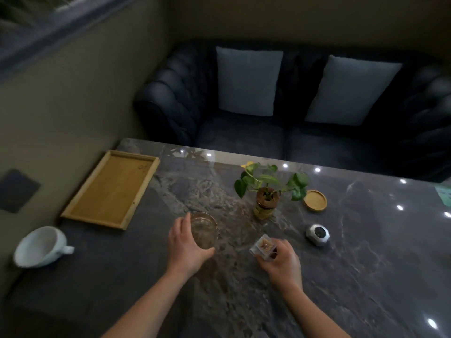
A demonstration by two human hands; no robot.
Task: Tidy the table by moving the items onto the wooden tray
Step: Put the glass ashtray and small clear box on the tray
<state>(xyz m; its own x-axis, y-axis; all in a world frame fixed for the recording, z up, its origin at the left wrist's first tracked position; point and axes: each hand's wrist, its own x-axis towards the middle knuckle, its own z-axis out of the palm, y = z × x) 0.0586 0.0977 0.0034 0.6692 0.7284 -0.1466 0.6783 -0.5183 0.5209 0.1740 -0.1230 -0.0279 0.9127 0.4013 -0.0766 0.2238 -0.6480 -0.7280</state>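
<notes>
The wooden tray (110, 189) lies bare at the far left of the dark marble table (353, 252). My left hand (185, 247) wraps around a clear glass ashtray (203, 230) in the middle of the table. My right hand (280, 261) grips a small clear plastic box (263, 246) with brown contents, tilted just above the tabletop. A plant in a glass jar (264, 201), a round wooden coaster (314, 200) and a small silver round object (318, 234) stand to the right, apart from both hands.
A white ceramic cup (40, 246) lies on its side at the table's left edge. A dark sofa (244, 132) with two pale cushions sits behind the table. A wall runs along the left. A green paper (444, 195) lies at the right edge.
</notes>
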